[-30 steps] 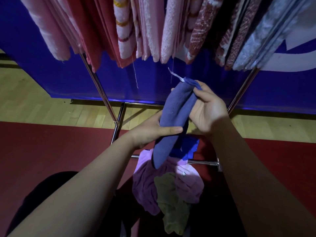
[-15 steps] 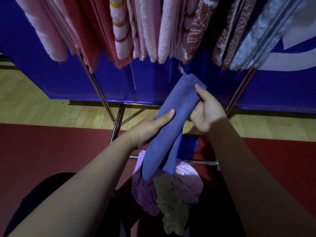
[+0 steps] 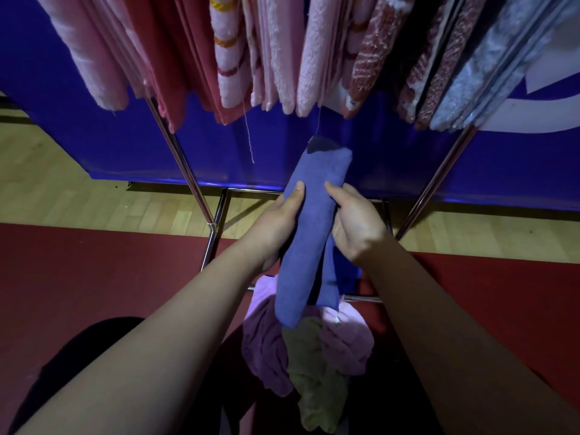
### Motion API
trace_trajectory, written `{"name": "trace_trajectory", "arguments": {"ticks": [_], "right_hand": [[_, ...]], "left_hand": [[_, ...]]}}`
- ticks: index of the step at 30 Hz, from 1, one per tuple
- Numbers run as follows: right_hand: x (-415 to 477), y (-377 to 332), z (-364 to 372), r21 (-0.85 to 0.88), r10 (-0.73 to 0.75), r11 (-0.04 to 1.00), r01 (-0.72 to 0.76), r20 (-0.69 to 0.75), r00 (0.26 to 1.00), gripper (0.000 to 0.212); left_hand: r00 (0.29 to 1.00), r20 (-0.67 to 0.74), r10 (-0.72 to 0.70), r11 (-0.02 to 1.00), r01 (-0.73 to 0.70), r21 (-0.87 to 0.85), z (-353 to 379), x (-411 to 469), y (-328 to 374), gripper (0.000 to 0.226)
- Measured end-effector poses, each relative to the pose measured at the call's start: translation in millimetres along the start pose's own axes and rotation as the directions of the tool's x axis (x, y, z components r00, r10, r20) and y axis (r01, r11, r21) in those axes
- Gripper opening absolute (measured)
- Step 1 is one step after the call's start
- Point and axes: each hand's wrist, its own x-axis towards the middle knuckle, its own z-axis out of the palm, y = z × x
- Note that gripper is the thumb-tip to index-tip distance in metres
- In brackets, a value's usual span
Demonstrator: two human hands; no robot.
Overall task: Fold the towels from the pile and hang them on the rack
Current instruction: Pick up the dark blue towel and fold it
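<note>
A folded blue towel [image 3: 309, 233] is grasped from both sides. The left hand [image 3: 276, 224] is closed on its left edge, thumb laid flat on the front face and fingers hidden behind the cloth. The right hand [image 3: 354, 221] is clenched on the right edge at about the same height, thumb likewise pressed to the front.

The towel is seen as a long, narrow strip, held upright with a slight tilt, top end to the right of the bottom end. Its surface is matte and finely napped, a dusty violet-blue under the dim light. At the top a darker patch is shown at the folded end. Below the hands two layers are parted, a shorter flap hanging behind and to the right of the longer front one.

The towel is held in the air in front of the rack [image 3: 185, 171], below the row of hanging towels [image 3: 282, 51] in pink, red, patterned and grey cloth, and not touching them. Directly beneath it a loose pile [image 3: 314, 356] of crumpled lilac and olive towels is lain on the floor, beside the rack's lower bar. A blue banner [image 3: 94, 146] is stretched behind the rack.
</note>
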Motion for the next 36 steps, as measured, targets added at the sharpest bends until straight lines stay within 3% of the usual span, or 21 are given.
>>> {"name": "trace_trajectory", "arguments": {"ticks": [4, 6, 8, 11, 13, 15, 18, 21, 23, 27, 32, 36], "right_hand": [[1, -4, -1, -0.054, -0.077, 0.996, 0.077, -0.001, 0.997, 0.025], [0, -1, -1, -0.132, -0.109, 0.985, 0.107, -0.008, 0.994, 0.023], [-1, 0, 2, -0.168, -0.085, 0.982, 0.085, 0.006, 0.996, 0.036], [0, -2, 2, -0.210, -0.008, 0.978, 0.022, 0.066, 0.998, 0.055], [0, -3, -3, -0.268, -0.049, 0.962, 0.056, 0.033, 0.998, 0.045], [-1, -1, -4, -0.298, -0.108, 0.947, 0.118, 0.051, 0.993, 0.024], [-3, 3, -4, -0.415, -0.207, 0.883, 0.219, 0.075, 0.976, 0.017], [1, 3, -10, -0.662, -0.409, 0.658, 0.360, 0.087, 0.908, 0.016], [-1, 0, -11, -0.723, -0.497, 0.563, 0.400, 0.090, 0.863, 0.028], [1, -4, -16, -0.755, -0.564, 0.510, 0.412, 0.068, 0.823, 0.044], [5, -1, -19, -0.789, -0.618, 0.464, 0.404, 0.038, 0.785, 0.029], [5, -4, -20, -0.789, -0.637, 0.456, 0.412, 0.033, 0.770, 0.027]], "left_hand": [[0.999, -0.034, 0.023, 0.997, -0.020, 0.078, -2, 2, -3, 0.028], [0.982, -0.151, 0.112, 0.970, -0.075, 0.232, 1, 4, -5, 0.024], [0.952, -0.246, 0.183, 0.949, -0.106, 0.297, 0, 5, -5, 0.025], [0.985, -0.149, 0.083, 0.990, -0.064, 0.126, -2, 5, 1, 0.033], [0.998, -0.019, 0.067, 0.997, -0.067, 0.030, 2, -2, 7, 0.036], [0.994, 0.043, 0.097, 0.994, -0.099, 0.050, 2, -4, 7, 0.046], [0.986, 0.062, 0.154, 0.979, -0.161, 0.124, 0, -3, 2, 0.074], [0.981, -0.003, 0.195, 0.966, -0.191, 0.172, -1, -3, 4, 0.100], [0.972, -0.061, 0.226, 0.968, -0.217, 0.127, -2, -2, 7, 0.089], [0.939, -0.179, 0.295, 0.954, -0.277, 0.116, -7, -3, 15, 0.057], [0.883, -0.121, 0.454, 0.827, -0.367, 0.425, -7, -8, 11, 0.060], [0.833, -0.155, 0.532, 0.716, -0.344, 0.608, -10, -3, 6, 0.053]]}}
